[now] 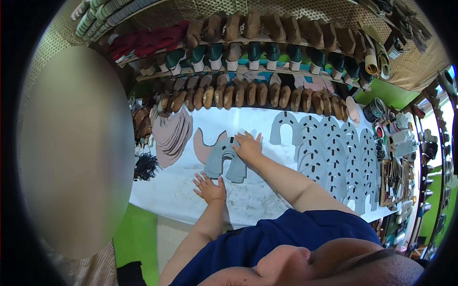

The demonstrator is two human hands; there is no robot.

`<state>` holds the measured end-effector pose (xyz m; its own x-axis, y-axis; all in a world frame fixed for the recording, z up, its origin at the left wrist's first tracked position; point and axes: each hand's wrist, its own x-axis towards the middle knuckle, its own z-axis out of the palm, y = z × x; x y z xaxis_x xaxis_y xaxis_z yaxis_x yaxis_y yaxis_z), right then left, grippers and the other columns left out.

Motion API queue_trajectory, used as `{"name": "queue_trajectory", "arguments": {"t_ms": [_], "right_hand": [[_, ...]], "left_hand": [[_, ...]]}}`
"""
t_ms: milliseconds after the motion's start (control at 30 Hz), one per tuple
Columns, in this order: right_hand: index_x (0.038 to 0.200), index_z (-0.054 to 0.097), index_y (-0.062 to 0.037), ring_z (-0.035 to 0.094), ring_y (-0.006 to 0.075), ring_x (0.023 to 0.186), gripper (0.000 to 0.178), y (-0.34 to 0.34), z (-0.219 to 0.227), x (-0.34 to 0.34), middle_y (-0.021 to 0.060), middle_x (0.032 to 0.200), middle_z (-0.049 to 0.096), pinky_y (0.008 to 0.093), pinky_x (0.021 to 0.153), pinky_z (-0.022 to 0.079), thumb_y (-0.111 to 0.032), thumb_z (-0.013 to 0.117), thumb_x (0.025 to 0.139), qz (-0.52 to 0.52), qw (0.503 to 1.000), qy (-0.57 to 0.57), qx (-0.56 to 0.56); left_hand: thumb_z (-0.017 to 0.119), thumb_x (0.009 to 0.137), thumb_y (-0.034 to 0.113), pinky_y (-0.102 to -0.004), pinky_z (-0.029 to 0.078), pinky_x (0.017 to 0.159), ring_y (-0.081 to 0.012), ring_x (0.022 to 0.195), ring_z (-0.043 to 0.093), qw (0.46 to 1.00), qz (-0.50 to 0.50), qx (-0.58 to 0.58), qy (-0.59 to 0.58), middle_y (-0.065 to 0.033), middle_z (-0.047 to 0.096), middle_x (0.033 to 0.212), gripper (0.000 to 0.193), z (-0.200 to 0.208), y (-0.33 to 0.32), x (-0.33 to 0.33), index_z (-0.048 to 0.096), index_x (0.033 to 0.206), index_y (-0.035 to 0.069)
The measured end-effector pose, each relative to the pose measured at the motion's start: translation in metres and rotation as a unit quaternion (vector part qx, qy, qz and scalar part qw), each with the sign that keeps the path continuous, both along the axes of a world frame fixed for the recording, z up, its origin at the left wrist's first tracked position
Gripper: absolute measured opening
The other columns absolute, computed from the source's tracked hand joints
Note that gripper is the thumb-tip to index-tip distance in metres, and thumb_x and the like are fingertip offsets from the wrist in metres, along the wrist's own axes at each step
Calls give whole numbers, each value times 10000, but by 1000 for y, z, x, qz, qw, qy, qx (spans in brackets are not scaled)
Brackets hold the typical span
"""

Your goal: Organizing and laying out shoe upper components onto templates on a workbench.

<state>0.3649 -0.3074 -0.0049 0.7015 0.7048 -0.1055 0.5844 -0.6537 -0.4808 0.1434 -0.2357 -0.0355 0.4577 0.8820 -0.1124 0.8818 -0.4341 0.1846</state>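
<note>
A small stack of grey U-shaped shoe upper pieces (214,159) lies on the white-covered table in front of me, its legs toward me and a dark slot mark at the top. My right hand (248,147) rests at the stack's upper right edge, fingers spread, thumb side over the grey material. Just below the stack's left leg, my left hand (211,189) lies with its fingers apart, holding nothing. Partly under the grey stack, a pink curved piece (202,148) sticks out at its upper left.
Overlapping rows of grey U-shaped pieces (312,157) cover the table's right side. Pink pieces (171,136) are fanned out at left, near a dark tangled bundle (146,167). Wooden shoe lasts (250,94) line the back, below shelves of more lasts. Tools and containers (403,143) crowd the right edge.
</note>
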Motion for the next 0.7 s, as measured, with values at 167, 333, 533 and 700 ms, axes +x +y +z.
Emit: {"name": "queue_trajectory", "arguments": {"t_ms": [167, 333, 533, 700], "right_hand": [[1204, 691, -197, 466, 204, 1359, 339, 3, -2, -16, -25, 1304, 648, 690, 1152, 107, -317, 669, 887, -35, 994, -39, 100], [995, 724, -154, 587, 199, 1217, 166, -18, 3, -27, 31, 1164, 701, 677, 1157, 56, -243, 670, 866, 40, 969, -21, 241], [920, 740, -157, 647, 188, 1132, 106, -101, 76, -40, 38, 945, 736, 648, 1182, 66, -152, 719, 817, 120, 946, -88, 289], [916, 747, -151, 639, 208, 1157, 116, -167, 115, -25, 31, 996, 730, 659, 1172, 73, -150, 744, 800, 133, 965, 35, 224]], "left_hand": [[542, 889, 557, -620, 67, 1176, -386, 1517, 85, 1000, 0, -8, -3, -185, 149, 1640, 867, 2, -1, -1, 265, 1556, 79], [523, 903, 547, -610, 69, 1181, -381, 1520, 78, 1000, -5, -12, 9, -187, 149, 1640, 858, 7, -2, 2, 240, 1565, 81], [538, 903, 535, -608, 67, 1183, -380, 1521, 75, 1000, 0, -6, -2, -182, 143, 1643, 858, 8, -2, -2, 235, 1566, 81], [539, 904, 533, -608, 66, 1184, -377, 1521, 78, 1000, -1, -5, 7, -177, 139, 1644, 853, 8, 0, 0, 241, 1565, 84]]}}
